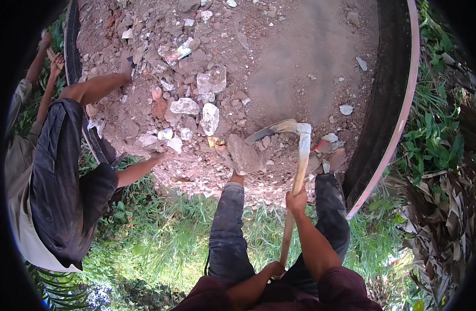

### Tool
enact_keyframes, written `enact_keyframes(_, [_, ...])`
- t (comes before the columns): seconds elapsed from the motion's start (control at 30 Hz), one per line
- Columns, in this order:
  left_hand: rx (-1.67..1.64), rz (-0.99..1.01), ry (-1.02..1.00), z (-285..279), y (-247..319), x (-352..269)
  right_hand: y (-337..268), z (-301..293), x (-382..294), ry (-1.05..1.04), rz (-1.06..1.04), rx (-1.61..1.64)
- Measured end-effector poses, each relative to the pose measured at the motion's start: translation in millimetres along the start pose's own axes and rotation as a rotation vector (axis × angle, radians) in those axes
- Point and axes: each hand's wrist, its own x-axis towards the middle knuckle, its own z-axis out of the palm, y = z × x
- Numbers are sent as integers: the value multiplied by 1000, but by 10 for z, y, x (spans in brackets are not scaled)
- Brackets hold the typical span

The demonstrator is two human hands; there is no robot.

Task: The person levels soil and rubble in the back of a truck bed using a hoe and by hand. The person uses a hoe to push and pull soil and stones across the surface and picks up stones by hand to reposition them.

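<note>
A hoe with a curved metal blade [270, 131] and a wooden handle [287, 237] extends forward from my body. My right hand [296, 200] grips the handle about midway up, while my left hand [275, 269] is closed round its lower end near my waist. The blade lies on rubble, its tip beside a large brownish stone [244, 155]. That stone covers part of my left foot. My right foot [336, 158] stands among small stones by the right wall. Several pale rocks [211, 118] lie in the dirt left of the blade.
Dark side walls, the right one with a pinkish rim [407, 97], flank the rubble. At left, a co-worker [61, 171] has bare feet on the rubble and both hands on a wooden handle [53, 56]. Plastic wrappers [179, 52] lie in the dirt. Grass [176, 229] grows below the near edge.
</note>
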Motion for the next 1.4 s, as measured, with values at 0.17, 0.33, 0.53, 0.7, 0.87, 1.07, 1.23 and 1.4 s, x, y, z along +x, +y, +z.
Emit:
enact_keyframes(0.17, [4, 18, 23, 385, -161, 27, 447, -197, -433, 84, -131, 40])
enact_keyframes(0.33, [91, -41, 245, -19, 584, -507, 420, -613, 55, 60, -233, 258])
enact_keyframes(0.53, [-317, 576, 875, -1101, 1351, -1128, -1905, -1059, 939, -95, -179, 584])
enact_keyframes(0.7, [-346, 581, 841, -1301, 1661, -1322, -2094, -1125, 1393, 35, -124, 436])
enact_keyframes(0.87, [-209, 312, 595, -365, 624, -651, -396, -565, 664, 56, 140, 321])
enact_keyframes(1.07, [148, 124, 63, 405, -322, -20, 825, -114, -432, 52, 81, 103])
enact_keyframes(1.23, [94, 35, 88, 454, -207, -96, 366, -164, -589, -13, -37, 36])
enact_keyframes(1.4, [44, -27, 416, -404, 613, -698, -423, -376, 78, -105, -14, 466])
